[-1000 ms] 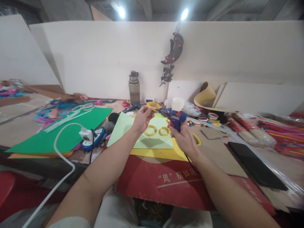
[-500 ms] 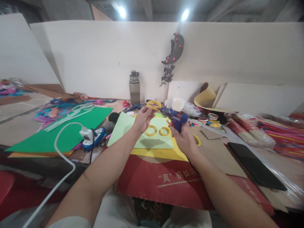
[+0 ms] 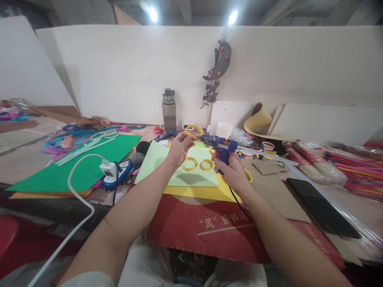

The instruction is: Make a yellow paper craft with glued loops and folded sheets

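Yellow and thin-walled, a ring (image 3: pixel 188 132) is sitting between the thumb and fingers of my left hand (image 3: pixel 180 149), which is pinching it above the far edge of a pale green sheet (image 3: pixel 158 171). My right hand (image 3: pixel 231 168) is gripping a blue glue gun (image 3: pixel 225 150) by its handle; its nozzle is pointing at the ring, though I cannot tell whether they are touching. Two more rings (image 3: pixel 190 169) are lying toward the pale sheet's right edge. A yellow sheet (image 3: pixel 191 193) is showing past its near edge, over a red board (image 3: pixel 179 219). A bottle (image 3: pixel 169 114) is standing by the back edge of the table (image 3: pixel 24 163).
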Motion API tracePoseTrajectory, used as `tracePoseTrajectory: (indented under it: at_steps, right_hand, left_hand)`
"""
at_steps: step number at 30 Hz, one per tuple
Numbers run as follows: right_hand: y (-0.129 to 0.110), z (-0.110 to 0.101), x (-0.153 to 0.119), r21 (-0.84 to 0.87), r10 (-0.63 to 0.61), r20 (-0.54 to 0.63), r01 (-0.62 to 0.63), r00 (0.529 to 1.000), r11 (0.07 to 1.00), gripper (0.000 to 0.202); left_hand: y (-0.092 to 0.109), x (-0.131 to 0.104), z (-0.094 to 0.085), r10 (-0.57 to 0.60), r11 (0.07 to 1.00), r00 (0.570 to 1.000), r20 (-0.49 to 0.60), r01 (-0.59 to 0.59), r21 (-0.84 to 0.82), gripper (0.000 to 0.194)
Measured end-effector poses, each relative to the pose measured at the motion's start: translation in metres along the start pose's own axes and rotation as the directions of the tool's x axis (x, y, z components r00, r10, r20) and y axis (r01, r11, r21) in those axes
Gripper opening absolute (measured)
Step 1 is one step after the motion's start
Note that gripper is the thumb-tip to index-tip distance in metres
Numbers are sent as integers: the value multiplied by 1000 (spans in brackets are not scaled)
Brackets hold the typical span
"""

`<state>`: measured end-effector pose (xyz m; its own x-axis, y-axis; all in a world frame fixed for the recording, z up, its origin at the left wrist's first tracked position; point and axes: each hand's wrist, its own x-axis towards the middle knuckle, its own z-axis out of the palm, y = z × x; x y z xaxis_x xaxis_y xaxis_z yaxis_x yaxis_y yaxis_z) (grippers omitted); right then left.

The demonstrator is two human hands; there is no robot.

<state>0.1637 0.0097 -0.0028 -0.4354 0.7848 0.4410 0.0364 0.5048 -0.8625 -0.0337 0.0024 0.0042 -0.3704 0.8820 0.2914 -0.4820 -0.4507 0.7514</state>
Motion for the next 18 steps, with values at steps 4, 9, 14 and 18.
tracePoseTrajectory:
  at_steps: [4, 9, 14, 18]
  right_hand:
    - [1, 2, 0, 51, -2, -5, 3, 1000, 999, 14]
    - [-1, 2, -2, 78, -14, -17, 15, 1000, 997, 14]
    - [-1, 2, -2, 68, -12, -19, 13, 1000, 998, 16]
    - [1, 2, -2, 43, -15, -20, 16, 1000, 999, 18]
  left_hand:
    - [-2, -1, 0, -36, 999, 999, 14, 36, -15, 32]
    - [-2, 1, -3, -15, 998, 1000, -5, 15, -57, 33]
    - [-1, 1, -3, -19, 998, 1000, 1, 19, -64, 31]
    - [-1, 0, -1, -23, 998, 1000, 8, 23, -60, 32]
